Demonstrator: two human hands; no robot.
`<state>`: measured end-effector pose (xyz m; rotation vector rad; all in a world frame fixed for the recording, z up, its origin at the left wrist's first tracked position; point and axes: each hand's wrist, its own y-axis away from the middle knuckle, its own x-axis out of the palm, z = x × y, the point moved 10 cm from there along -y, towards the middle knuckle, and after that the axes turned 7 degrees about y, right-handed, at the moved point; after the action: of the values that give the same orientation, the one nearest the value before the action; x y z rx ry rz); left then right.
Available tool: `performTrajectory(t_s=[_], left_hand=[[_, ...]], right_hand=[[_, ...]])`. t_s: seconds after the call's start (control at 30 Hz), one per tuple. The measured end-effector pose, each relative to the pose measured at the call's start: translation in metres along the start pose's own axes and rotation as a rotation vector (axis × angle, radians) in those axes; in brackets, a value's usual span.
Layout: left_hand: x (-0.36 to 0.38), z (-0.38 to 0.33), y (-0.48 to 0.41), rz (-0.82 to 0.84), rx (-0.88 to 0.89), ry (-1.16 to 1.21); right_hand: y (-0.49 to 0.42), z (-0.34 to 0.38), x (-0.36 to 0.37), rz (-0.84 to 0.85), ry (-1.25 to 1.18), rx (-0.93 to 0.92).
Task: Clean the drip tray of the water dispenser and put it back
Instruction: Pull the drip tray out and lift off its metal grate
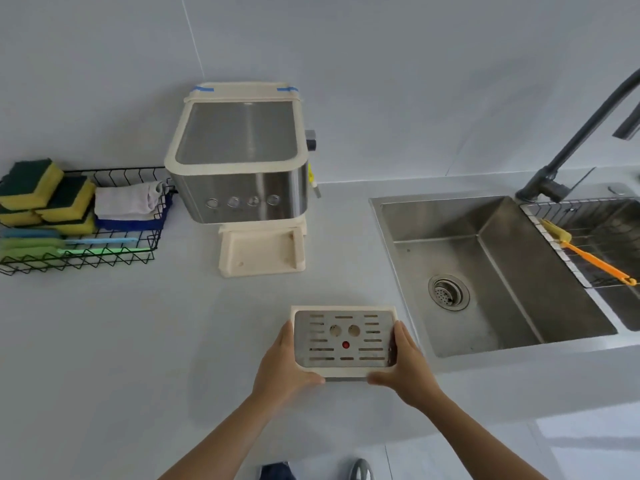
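Note:
The drip tray (344, 338), cream plastic with a slotted steel grille and a red dot, is held level over the counter's front, left of the sink. My left hand (285, 363) grips its left edge and near corner. My right hand (407, 362) grips its right edge and near corner. The water dispenser (239, 157), steel with cream trim, stands at the back against the wall. Its cream base (261, 252) shows a bare recess with no tray in it.
A black wire basket (83, 251) at the left holds several yellow-green sponges (45, 195), folded cloths (130, 202) and brushes. A steel sink (485, 271) with drain lies to the right, with a dark faucet (571, 147), a wire rack and an orange brush (588, 252).

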<state>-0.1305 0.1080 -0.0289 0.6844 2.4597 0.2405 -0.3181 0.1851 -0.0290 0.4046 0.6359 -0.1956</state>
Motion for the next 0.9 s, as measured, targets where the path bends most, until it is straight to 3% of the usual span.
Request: performTrajectory(t_s=[0.37, 0.53, 0.63, 0.77, 0.9], left_hand=[[0.044, -0.008, 0.017, -0.085, -0.114, 0.027], [0.046, -0.005, 0.015, -0.042, -0.142, 0.017], [0.038, -0.012, 0.014, -0.035, -0.109, -0.123], [0.041, -0.036, 0.008, 0.029, 0.015, -0.406], [0.055, -0.051, 0.000, 0.119, 0.082, -0.515]], right_hand=[[0.001, -0.035, -0.018, 0.089, 0.090, -0.082], [0.002, -0.033, -0.017, 0.118, 0.114, -0.120], [0.003, -0.027, -0.021, 0.141, 0.180, -0.143], [0.001, -0.005, -0.027, 0.170, 0.442, -0.221], [-0.008, 0.010, -0.015, 0.245, 0.646, -0.320]])
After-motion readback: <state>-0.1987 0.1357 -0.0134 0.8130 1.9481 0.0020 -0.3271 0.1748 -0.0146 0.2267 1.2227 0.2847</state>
